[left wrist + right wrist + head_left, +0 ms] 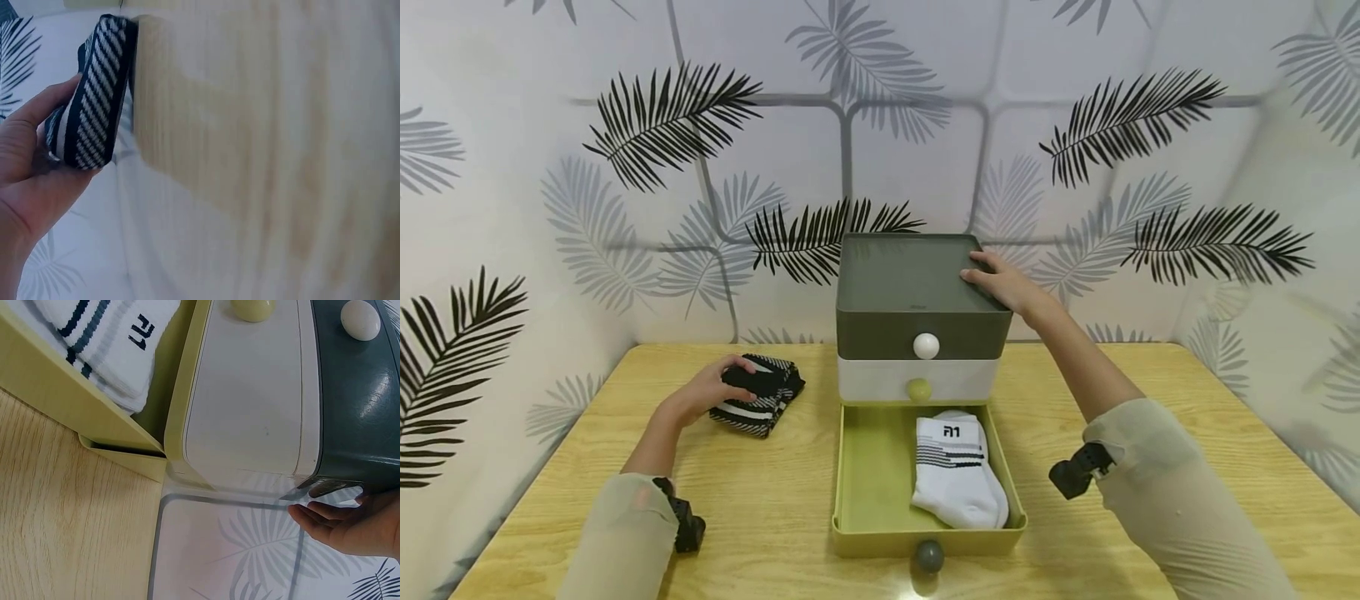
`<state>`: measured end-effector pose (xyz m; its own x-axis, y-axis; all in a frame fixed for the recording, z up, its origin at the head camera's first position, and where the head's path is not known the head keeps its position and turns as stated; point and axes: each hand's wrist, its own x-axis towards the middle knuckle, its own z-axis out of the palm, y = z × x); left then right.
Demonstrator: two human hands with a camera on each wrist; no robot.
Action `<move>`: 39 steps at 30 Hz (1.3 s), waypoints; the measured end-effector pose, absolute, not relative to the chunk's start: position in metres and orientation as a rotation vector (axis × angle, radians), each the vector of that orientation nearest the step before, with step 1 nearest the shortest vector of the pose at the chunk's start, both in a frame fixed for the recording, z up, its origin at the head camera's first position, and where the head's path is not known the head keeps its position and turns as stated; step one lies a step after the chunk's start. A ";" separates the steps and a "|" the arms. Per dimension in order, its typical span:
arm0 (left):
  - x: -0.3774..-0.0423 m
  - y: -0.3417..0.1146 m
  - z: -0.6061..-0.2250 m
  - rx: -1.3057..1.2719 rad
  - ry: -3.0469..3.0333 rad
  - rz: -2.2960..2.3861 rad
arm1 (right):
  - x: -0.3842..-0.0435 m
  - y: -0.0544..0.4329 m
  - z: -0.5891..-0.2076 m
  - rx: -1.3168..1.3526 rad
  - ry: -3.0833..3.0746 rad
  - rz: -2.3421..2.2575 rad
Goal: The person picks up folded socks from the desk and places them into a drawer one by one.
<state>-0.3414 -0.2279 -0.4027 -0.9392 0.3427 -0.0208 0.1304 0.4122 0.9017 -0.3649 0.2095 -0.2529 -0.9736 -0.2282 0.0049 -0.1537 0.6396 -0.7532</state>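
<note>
My left hand point(715, 390) grips a folded black-and-white knit bundle point(767, 408) at the table's left side. The left wrist view shows the striped, woven edge of that knit bundle point(99, 94), with the thumb on one side and the palm below. My right hand point(1003, 283) rests on the right rim of a small drawer chest point(910, 275), fingers reaching over its dark green top. Its bottom yellow-green drawer point(876, 475) is pulled out. White socks point(958, 467) with grey and black stripes lie in that drawer's right half, and its left half is bare.
Above the open drawer, the white drawer point(872, 379) and the dark green one are closed, with a yellow-green knob point(919, 389) and a white knob point(927, 346). The wooden table point(760, 517) backs onto a leaf-patterned wall covering point(910, 158).
</note>
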 end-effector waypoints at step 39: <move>-0.316 -0.229 -0.390 0.357 2.122 1.770 | -0.365 0.208 -0.253 -0.350 2.759 -1.237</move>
<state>-0.3155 -0.2288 -0.3901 -0.9055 0.4104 -0.1077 -0.0323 0.1864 0.9819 -0.3652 0.2084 -0.2532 -0.9689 -0.2476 0.0052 -0.1686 0.6440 -0.7462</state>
